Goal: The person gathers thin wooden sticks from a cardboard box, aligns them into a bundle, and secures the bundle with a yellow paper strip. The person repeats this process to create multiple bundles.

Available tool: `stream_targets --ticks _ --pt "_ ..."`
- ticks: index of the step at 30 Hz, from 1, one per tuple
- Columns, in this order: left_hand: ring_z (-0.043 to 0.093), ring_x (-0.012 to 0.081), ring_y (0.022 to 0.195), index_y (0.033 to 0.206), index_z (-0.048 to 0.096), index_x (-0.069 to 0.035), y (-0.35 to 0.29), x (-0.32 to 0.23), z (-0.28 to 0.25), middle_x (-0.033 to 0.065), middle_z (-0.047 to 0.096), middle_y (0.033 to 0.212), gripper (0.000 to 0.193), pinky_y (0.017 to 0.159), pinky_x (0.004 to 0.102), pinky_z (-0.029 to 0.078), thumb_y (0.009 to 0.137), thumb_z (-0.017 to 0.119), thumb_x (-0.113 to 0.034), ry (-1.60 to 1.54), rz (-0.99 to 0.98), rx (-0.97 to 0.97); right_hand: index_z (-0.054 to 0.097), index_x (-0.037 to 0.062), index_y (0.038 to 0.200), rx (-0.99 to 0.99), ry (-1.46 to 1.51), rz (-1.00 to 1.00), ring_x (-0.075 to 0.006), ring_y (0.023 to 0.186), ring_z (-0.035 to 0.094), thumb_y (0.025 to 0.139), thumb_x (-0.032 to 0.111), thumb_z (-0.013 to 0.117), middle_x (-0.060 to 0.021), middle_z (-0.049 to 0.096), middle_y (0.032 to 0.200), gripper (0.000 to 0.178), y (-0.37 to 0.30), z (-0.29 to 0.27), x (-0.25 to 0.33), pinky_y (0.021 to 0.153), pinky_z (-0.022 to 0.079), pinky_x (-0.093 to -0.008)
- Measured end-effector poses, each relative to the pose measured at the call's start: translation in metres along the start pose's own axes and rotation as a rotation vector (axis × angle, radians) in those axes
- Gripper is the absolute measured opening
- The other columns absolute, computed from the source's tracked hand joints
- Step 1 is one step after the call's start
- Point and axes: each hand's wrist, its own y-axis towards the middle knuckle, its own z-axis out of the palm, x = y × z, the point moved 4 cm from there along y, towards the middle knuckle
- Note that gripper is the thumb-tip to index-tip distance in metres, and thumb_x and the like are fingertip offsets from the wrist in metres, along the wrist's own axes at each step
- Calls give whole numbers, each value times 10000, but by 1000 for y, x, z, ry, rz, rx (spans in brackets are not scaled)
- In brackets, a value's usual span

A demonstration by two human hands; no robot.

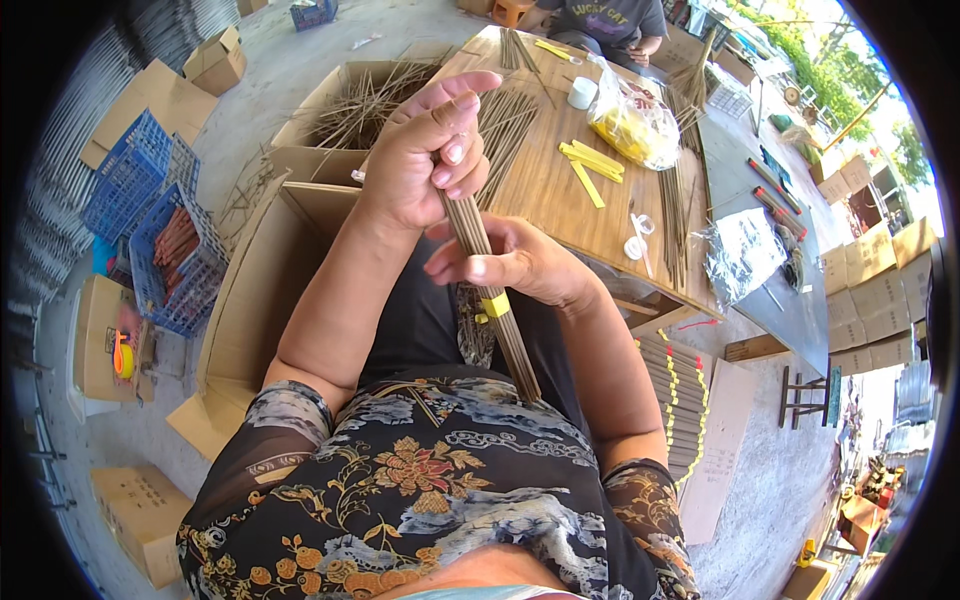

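A bundle of thin brown sticks, likely incense (515, 345), slants in front of my chest, its lower end against my patterned top. A yellow band (495, 304) is wrapped round it below the middle. My left hand (425, 155) is closed round the upper end, index finger stretched out to the right. Lower down, my right hand (515, 262) has its thumb and fingers bent about the bundle, just above the band. Loose sticks (505, 135) lie on the wooden table (560, 90) beyond my hands. Yellow strips (592, 168) lie on it too.
A plastic bag of yellow pieces (635, 120) and a white tub (582, 93) stand on the table. Left are an open carton of sticks (370, 105) and blue crates (180, 285). Banded bundles (675, 400) lie low right. Another person (610, 25) sits across the table.
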Motion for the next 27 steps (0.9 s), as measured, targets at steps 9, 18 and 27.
stream_targets --ticks 9,18,27 --pt "398 66 384 995 540 -6 -5 -3 3 10 477 559 196 375 218 349 825 577 -97 174 153 -304 545 29 834 -340 -459 -88 -57 501 456 787 118 559 5 489 611 102 14 4 1 452 376 -208" --pt "400 82 384 997 539 -15 -8 -12 9 24 487 562 209 382 221 355 858 548 -170 155 125 -200 557 17 847 -260 -360 32 -68 593 485 775 76 534 -2 517 657 96 9 14 10 543 407 -223" --pt "568 251 863 1159 425 -2 -6 -29 -4 187 561 996 559 782 348 453 911 288 -484 39 269 -281 558 -18 871 -421 -497 -132 -130 660 554 773 73 533 -119 579 679 137 8 8 8 625 452 -281"
